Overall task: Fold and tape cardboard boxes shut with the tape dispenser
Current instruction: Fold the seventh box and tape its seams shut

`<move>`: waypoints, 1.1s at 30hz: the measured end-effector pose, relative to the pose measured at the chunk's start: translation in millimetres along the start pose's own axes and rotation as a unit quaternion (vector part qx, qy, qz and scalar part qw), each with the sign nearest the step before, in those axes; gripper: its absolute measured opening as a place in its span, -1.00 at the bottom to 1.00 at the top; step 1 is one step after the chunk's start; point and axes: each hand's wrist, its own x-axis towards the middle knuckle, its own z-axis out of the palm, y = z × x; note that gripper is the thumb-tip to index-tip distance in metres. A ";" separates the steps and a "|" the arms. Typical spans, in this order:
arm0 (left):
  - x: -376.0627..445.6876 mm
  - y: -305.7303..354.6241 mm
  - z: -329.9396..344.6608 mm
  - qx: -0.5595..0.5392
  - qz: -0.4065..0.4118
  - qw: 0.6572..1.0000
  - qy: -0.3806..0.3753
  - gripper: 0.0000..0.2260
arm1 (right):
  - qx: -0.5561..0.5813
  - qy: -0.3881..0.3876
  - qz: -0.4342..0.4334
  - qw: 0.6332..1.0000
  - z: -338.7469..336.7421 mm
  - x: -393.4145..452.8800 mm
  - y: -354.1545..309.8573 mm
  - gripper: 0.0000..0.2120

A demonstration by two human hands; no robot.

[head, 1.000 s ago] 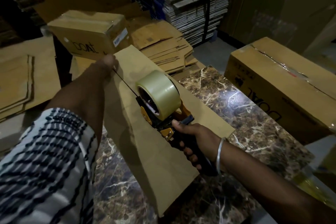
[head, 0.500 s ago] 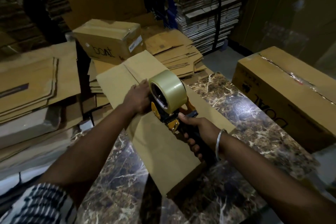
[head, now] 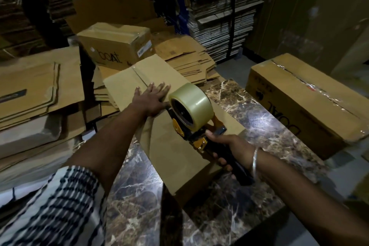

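- The cardboard box (head: 171,142) lies long-ways on the dark marble worktop (head: 249,118), its far end poking out past the worktop edge over the stacks behind.
- There's a seam running down the top of the box, with a strip of clear tape visible at the far end.
- Left hand (head: 150,99) is flat on top of the box, fingers straight and spread, palm pressing down right over the seam.
- Right hand (head: 229,149) has its fingers wrapped around the black handle of the tape dispenser (head: 196,124), so that one's clamped tight. Silver bangle on that wrist.
- The dispenser sits on the box top just to the right of the left hand, yellow and black frame, with a fat roll of clear tape (head: 191,105) on it.
- Further out: a taped-up box marked "boat" (head: 113,44) behind, flattened cartons (head: 38,86) piled on the left, and a long sealed box (head: 307,104) off to the right.
- Striped sleeve (head: 54,205) on the left arm, bottom corner.
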 end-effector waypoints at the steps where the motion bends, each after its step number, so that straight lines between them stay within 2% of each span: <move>1: -0.2 0.4 0.2 0.005 0.000 1.000 0.001 -0.32 | 0.004 0.002 0.001 1.000 -1.0 -5.0 7.4 -0.35; 3: -1.9 2.9 -0.2 0.019 -0.006 1.000 0.012 -0.34 | 0.018 0.019 -0.019 0.999 -0.4 -11.8 16.6 -0.42; 5: -7.4 7.9 1.8 0.027 -0.009 0.998 0.054 -0.37 | 0.007 0.042 -0.048 0.998 2.9 -14.2 17.3 -0.43; 8: -21.0 18.2 7.6 -0.028 -0.002 0.994 0.108 -0.43 | 0.000 0.052 -0.051 0.997 7.1 -14.8 11.9 -0.32; 10: -33.9 27.8 10.5 -0.034 0.027 0.994 0.096 -0.42 | 0.009 0.052 -0.044 0.998 6.1 -13.7 11.1 -0.30; 13: -49.1 39.7 10.5 -0.005 0.089 0.993 0.073 -0.46 | 0.006 0.064 -0.039 0.997 2.9 -11.4 10.7 -0.42; 15: -51.3 42.0 8.1 -0.008 0.103 0.993 0.063 -0.45 | 0.008 0.062 -0.054 0.997 3.2 -6.6 7.5 -0.40; 17: -47.5 41.4 4.0 0.001 0.086 0.995 0.043 -0.46 | 0.010 0.058 -0.085 0.995 5.9 -1.4 1.3 -0.34; 19: -42.7 38.9 -0.8 0.016 0.059 0.998 0.035 -0.45 | 0.025 0.050 -0.113 0.992 6.3 5.4 -7.0 -0.39; 21: -38.8 35.7 -5.0 0.008 0.034 0.999 0.034 -0.44 | 0.026 0.043 -0.107 0.993 5.2 13.0 -16.6 -0.48; 24: -33.7 29.6 -8.2 -0.013 0.008 1.000 0.027 -0.45 | -0.004 0.029 -0.085 0.996 2.5 22.2 -27.4 -0.44; 28: -29.4 23.3 -9.1 -0.001 -0.004 1.000 -0.005 -0.47 | -0.024 0.010 -0.092 0.995 0.0 28.7 -32.2 -0.40; 31: -30.2 22.2 -9.8 -0.007 0.005 1.000 0.001 -0.47 | -0.015 0.005 -0.094 0.995 -4.2 29.4 -27.8 -0.31; 33: -30.0 19.7 -8.9 -0.009 0.014 1.000 0.005 -0.50 | -0.014 0.006 -0.105 0.994 -6.4 26.6 -23.0 -0.33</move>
